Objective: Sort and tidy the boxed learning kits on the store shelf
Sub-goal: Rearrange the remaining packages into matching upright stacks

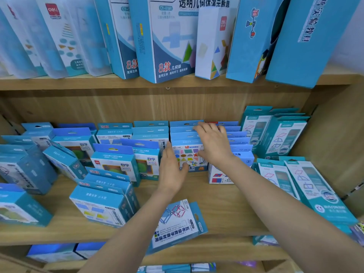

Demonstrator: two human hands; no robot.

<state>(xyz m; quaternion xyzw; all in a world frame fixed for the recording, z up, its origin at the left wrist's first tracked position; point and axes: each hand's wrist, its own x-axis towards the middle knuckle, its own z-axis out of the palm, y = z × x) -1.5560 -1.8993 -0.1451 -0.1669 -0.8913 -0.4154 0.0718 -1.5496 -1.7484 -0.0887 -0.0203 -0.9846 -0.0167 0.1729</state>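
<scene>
**Open hands bracketing a row of boxed kits on the middle shelf**

Head view. Neither hand is clenching: both are lying open against the same row. The left hand (171, 170) is reaching in from below with its forearm angled up and to the right; it is standing edge-on, fingers straight and together, and pressing along the left side of the shapes box (189, 154), with the thumb resting on the box's printed front. The right hand (214, 142) is coming in from the lower right, palm down, fingers spread and nearly straight; its fingertips are resting on the blue hang tabs of the boxes behind (183, 128), and its thumb is touching the upper right of the shapes box's front. The shapes box is standing upright at the front of that row, between the two hands. Just beside it on the right, a white box (222, 177) with red and blue blocks is sitting under the right wrist. A flat kit (177, 221) is lying face up near the front edge of the wooden shelf (226, 203), between the two forearms and apart from both hands. Further blue kits (114, 162) are standing in uneven rows to the left.
</scene>
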